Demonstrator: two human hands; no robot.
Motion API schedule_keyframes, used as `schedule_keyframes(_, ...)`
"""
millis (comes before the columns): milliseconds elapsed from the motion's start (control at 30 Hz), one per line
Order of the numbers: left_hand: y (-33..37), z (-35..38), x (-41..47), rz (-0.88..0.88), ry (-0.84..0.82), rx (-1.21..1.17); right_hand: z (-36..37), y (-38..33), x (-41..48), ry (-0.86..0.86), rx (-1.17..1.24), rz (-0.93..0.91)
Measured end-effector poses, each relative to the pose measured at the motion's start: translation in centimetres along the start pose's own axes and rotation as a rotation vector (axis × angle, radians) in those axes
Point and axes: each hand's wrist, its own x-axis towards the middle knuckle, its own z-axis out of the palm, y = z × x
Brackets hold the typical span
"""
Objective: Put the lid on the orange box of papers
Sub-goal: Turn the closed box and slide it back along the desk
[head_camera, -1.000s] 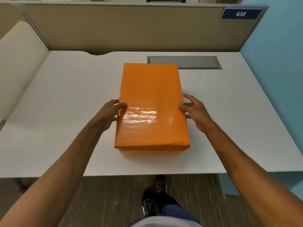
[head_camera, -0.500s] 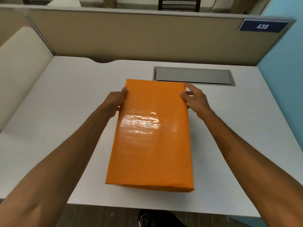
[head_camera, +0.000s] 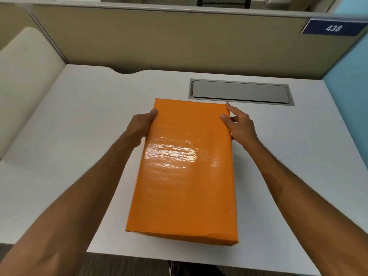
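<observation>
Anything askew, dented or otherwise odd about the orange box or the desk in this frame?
One small flaw: the orange lid has a crease or dent at its near right edge, close to the corner. Otherwise the lid covers the box squarely, with the left hand and right hand gripping its far corners. The white desk shows no spills.
</observation>
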Motion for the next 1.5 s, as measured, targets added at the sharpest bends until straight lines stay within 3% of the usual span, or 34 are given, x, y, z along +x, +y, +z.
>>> schedule_keyframes(567, -5.9, -1.6, -10.2, 0.241, 0.067, 0.101, -1.1, 2.5, -10.9, 0.015, 0.123, 0.078)
schedule_keyframes(867, -9.0, -2.8, -15.7, 0.204, 0.073, -0.003, -0.8, 3.4, -17.5, 0.03, 0.218, 0.103)
schedule_keyframes(1033, -9.7, -3.0, -17.6, 0.125, -0.077, -0.048, -0.3, 3.9, -20.3, 0.042, 0.314, 0.145)
schedule_keyframes(1267, -9.9, -2.5, -18.6, -0.003, -0.17, -0.111, 0.1, 3.6, -22.1, -0.186, 0.504, 0.254)
schedule_keyframes(1500, -10.0, -2.3, -18.8, 0.019, -0.126, -0.164, -0.1, 3.3, -21.7, -0.208, 0.552, 0.271)
